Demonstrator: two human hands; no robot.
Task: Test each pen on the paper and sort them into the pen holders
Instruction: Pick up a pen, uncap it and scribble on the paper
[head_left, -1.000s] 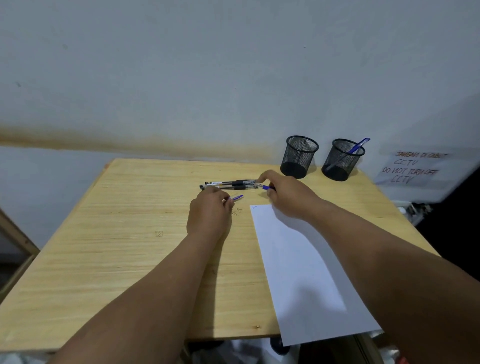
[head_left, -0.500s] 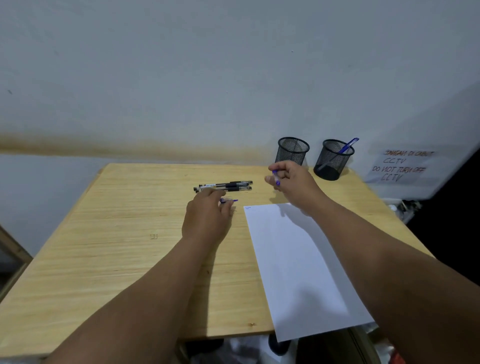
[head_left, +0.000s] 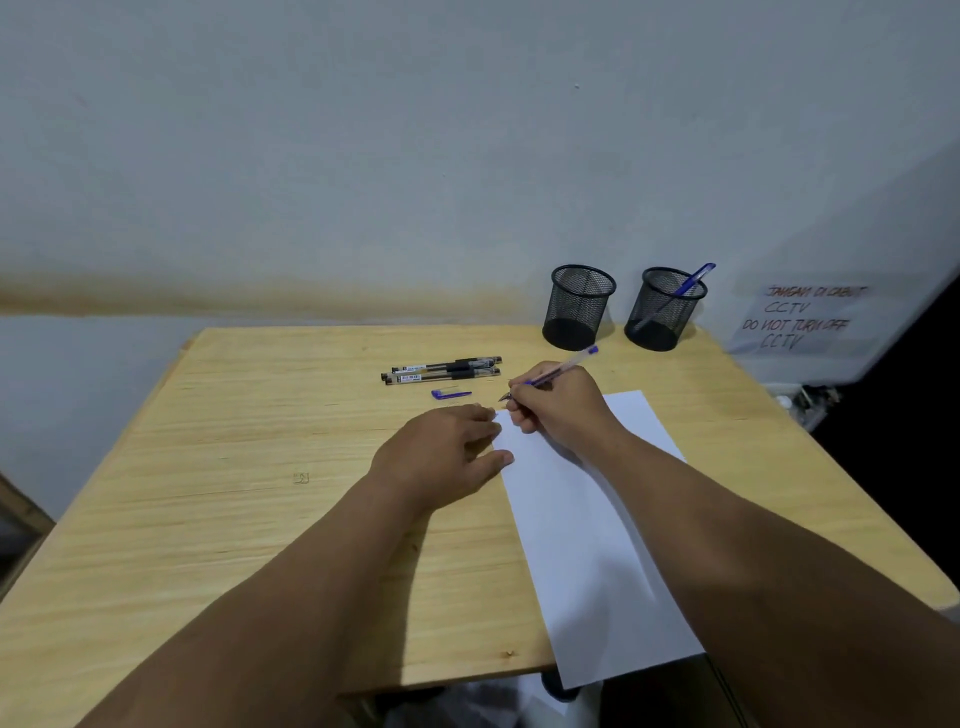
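We note the right hand (head_left: 558, 402) pinching a blue-ink pen (head_left: 553, 373) in a writing grip, uncapped tip pointing down at the far left corner of the white paper sheet (head_left: 587, 545); whether the tip touches, we cannot tell. The left hand (head_left: 441, 457) lies flat, fingers straight, fingertips on the sheet's left edge. The sheet's near end overhangs the front edge of the wooden table (head_left: 234, 493), pale grained plank with bare room on its left half. A loose blue cap (head_left: 451, 394) lies just beyond the left hand; two black pens (head_left: 441, 370) lie side by side behind it. At the far right edge stand two black mesh pen holders: the left holder (head_left: 579, 306) and the right holder (head_left: 665, 309), which holds a slanting blue pen (head_left: 693, 280).
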